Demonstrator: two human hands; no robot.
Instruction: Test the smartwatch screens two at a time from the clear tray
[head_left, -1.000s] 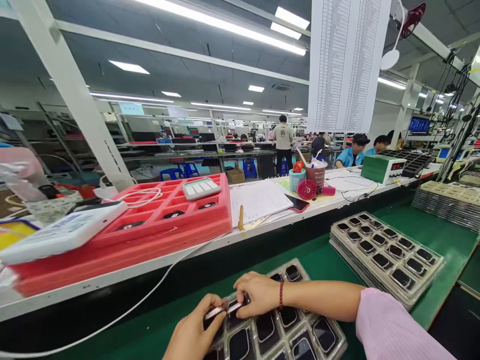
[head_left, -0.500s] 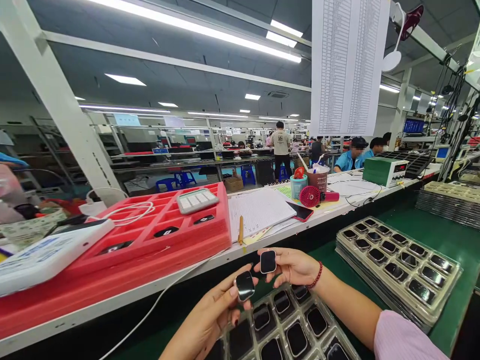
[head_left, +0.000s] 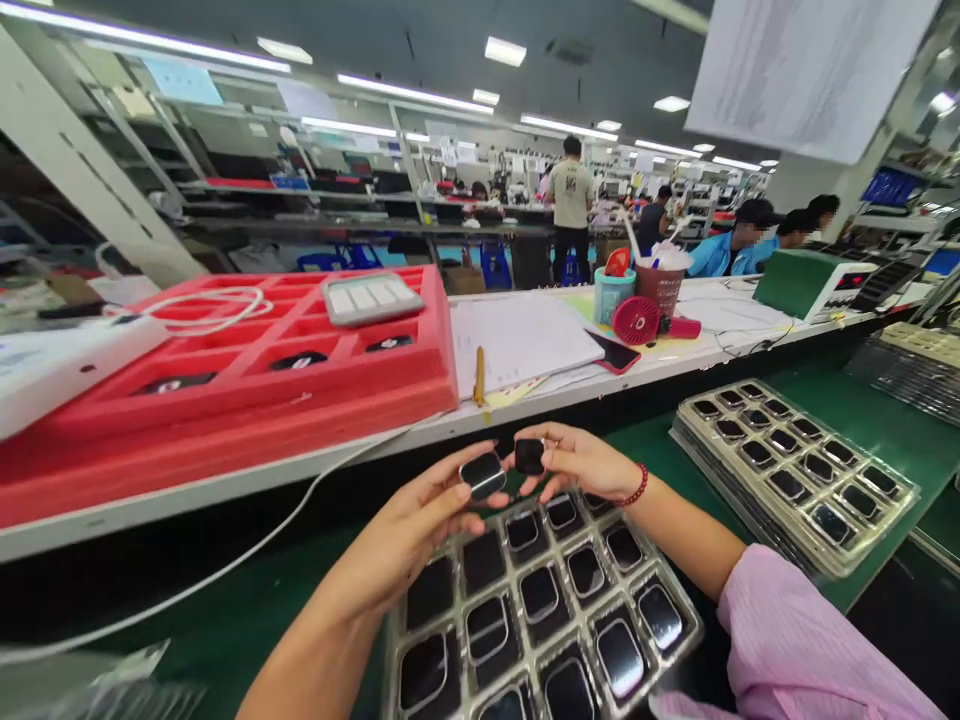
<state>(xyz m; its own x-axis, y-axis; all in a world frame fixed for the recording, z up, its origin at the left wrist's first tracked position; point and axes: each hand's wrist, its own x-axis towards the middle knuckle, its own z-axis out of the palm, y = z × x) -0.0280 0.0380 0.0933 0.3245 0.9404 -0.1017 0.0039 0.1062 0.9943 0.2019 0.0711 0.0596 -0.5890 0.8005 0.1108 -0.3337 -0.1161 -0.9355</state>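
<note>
My left hand (head_left: 429, 505) pinches a smartwatch body (head_left: 484, 476) with a glossy black screen and a silver rim, its screen turned up. Just beside it, my right hand (head_left: 581, 462) grips a second watch body (head_left: 529, 457) between thumb and fingers. The two watch bodies are close together but apart. Below both hands lies a clear plastic tray (head_left: 517, 610) with several black-screened watch bodies in its pockets. At its upper left, some pockets (head_left: 482, 562) look dark, with no watch to be made out in them.
Right of me, stacked trays (head_left: 799, 450) of watch bodies stand on the green bench (head_left: 847, 390). A white ledge ahead carries red foam (head_left: 375, 385), papers (head_left: 517, 340), a pink fan (head_left: 637, 320), a phone (head_left: 616, 352) and a green box (head_left: 799, 280). A white cable (head_left: 289, 535) hangs at left. Co-workers are farther back.
The view has tipped downward, so more of the near tray shows. Both hands keep their watch bodies; the left one has turned to lie flatter.
</note>
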